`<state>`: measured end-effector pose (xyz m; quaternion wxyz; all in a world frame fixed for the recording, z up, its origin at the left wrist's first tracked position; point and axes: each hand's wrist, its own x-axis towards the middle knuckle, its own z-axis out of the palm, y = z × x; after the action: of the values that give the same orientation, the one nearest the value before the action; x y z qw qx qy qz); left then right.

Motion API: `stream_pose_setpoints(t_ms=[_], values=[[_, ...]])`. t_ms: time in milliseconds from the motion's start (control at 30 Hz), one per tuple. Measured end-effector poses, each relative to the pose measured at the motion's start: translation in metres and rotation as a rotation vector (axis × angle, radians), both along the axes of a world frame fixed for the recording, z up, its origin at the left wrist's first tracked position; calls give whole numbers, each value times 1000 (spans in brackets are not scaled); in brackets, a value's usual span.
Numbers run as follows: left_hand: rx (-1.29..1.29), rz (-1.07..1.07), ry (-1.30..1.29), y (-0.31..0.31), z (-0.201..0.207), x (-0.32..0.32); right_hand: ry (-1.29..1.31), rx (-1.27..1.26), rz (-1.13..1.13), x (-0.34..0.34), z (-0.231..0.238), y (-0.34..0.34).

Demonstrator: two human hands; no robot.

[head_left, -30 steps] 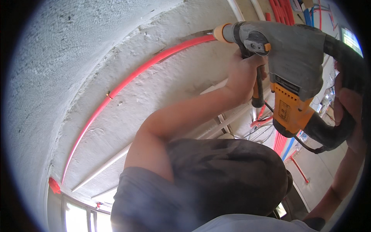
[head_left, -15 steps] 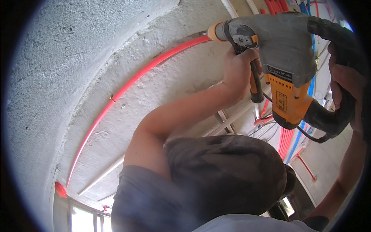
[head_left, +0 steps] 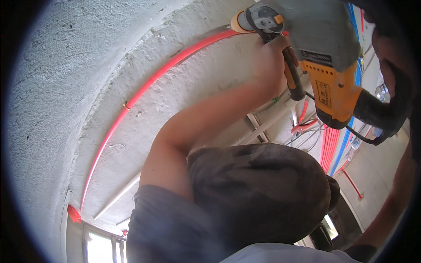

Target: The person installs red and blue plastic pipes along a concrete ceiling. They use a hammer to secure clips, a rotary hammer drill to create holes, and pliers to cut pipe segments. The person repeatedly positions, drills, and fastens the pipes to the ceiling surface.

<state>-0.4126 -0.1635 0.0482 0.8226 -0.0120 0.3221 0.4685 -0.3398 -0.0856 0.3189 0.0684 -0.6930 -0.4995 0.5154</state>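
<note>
A grey and orange rotary hammer drill (head_left: 324, 30) fills the upper right, its top cut off by the picture's edge. My left hand (head_left: 272, 55), slightly blurred, is closed round its black and orange side handle (head_left: 294, 81), just behind the chuck collar (head_left: 241, 22). On the far right, my right hand (head_left: 386, 57) wraps the dark rear handle, partly in shadow. The chuck points left, beside a red pipe (head_left: 153, 79). Whether the bit's tip touches the concrete cannot be made out.
Rough grey concrete (head_left: 57, 87) rises along the left. A dark cap (head_left: 263, 193) takes up the lower middle. Red pipes (head_left: 330, 147) and blue pipes (head_left: 340, 151) run behind the drill, whose black cord (head_left: 364, 139) loops below. A window (head_left: 100, 247) shows at lower left.
The drill and both hands have shifted upward in the picture, with the chuck slightly further left. My grip on both handles stays the same.
</note>
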Motion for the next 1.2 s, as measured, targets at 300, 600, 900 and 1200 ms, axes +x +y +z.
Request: stream_pose_setpoints(t_ms=[300,600,900,1200], values=[[-170,-103,103,3,0,-2,-65,-21,18,-2,-2,3],[89,80,299,-13,-20,9,-121,-22,26,-6,-1,-8],[-134,-58,214,-9,-29,4,-147,-33,34,-20,-6,-14],[-217,82,-4,-6,-17,1,-180,-44,37,-19,2,-15]])
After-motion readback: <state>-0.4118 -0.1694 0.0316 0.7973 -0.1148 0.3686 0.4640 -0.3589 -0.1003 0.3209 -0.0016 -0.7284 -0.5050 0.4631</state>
